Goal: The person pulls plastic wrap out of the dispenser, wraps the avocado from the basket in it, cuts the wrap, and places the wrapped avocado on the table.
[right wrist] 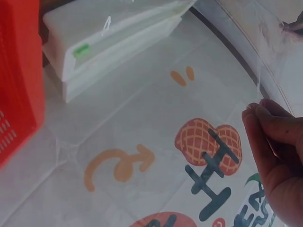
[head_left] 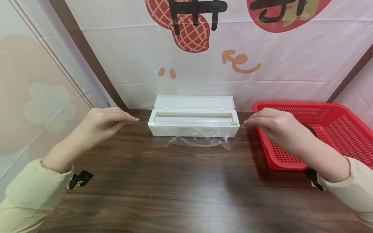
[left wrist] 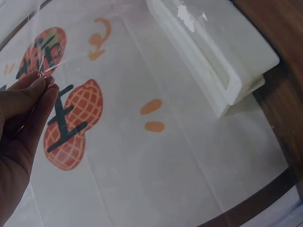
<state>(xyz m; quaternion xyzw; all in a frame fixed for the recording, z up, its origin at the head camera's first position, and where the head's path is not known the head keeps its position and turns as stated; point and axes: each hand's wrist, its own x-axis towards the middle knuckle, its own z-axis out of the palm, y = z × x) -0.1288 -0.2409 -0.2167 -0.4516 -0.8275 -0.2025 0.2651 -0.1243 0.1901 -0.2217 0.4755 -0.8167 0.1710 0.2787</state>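
Between my two hands a sheet of clear plastic wrap [head_left: 189,141] is stretched, its lower part hanging in front of a white dispenser box [head_left: 192,131]. My left hand [head_left: 109,120] pinches one corner of the wrap between thumb and fingertips, left of the box. At the other corner, my right hand [head_left: 274,122] pinches the film, close to the red basket's left rim. The box's lid [head_left: 193,102] is raised at the back, and a roll [head_left: 193,120] lies inside. A small green slider [head_left: 234,123] sits at the right end of the box's front edge.
A red perforated plastic basket [head_left: 266,152] stands on the right, with a dark round thing [head_left: 309,130] partly hidden behind my right forearm. The dark wooden table [head_left: 175,191] meets a printed fabric backdrop [head_left: 125,61] just behind the box.
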